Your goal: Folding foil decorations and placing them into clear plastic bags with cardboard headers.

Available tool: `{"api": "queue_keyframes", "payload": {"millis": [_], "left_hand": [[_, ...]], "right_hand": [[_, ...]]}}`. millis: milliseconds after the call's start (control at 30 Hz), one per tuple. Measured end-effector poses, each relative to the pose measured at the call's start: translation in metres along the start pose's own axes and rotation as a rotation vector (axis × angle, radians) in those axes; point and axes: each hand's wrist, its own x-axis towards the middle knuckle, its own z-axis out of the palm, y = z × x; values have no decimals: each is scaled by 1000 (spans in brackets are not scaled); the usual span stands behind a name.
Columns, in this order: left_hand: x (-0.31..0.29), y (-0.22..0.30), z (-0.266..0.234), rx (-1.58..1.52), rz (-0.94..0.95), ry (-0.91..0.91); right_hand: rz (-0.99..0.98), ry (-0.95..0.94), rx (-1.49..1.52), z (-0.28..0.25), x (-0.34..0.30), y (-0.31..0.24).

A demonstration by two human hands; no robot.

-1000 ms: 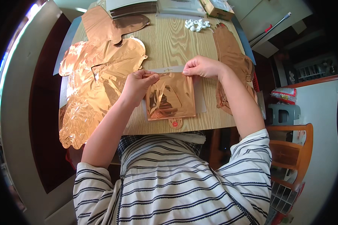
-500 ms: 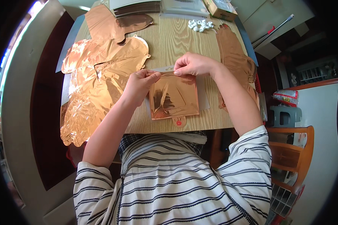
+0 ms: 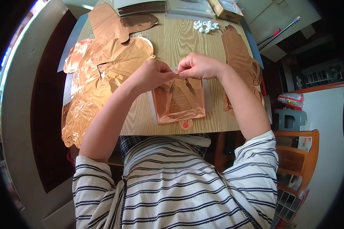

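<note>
A rose-gold foil balloon [image 3: 181, 101], folded into a square, lies in front of me on a pale sheet or sleeve [image 3: 152, 105] whose sides stick out from under it. My left hand [image 3: 154, 75] pinches the foil's far edge near its middle. Close beside it, my right hand [image 3: 200, 66] pinches the same edge, fingertips almost touching those of the left. What exactly lies between the fingertips is hidden. Below the square's near edge pokes out a small rounded tan piece with a red spot [image 3: 185, 125].
Large flat rose-gold foil balloons [image 3: 103, 72] cover the table's left side; another foil piece [image 3: 240, 57] lies right. White small pieces [image 3: 206, 26] are heaped at the far right. Behind stand stacked sheets [image 3: 141, 8], clear plastic sleeves [image 3: 189, 8] and a cardboard box [image 3: 227, 13].
My left hand has slid right along the far edge until it meets the right hand. The right hand has hardly moved. The foil's surface creases differently.
</note>
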Motion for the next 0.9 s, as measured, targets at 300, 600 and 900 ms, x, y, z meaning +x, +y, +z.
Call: {"api": "queue_keyframes", "payload": {"millis": [300,600,900], "left_hand": [[-6,-28,-12,52,-32,10],[-7,-44,-10,-151,-119,66],[-6,-56,-5,-312,-138,109]], "right_hand": [[-21,3,61,2,-3,13],[39,5,65,0,4,22],[33,-5,13,3,15,30]]}}
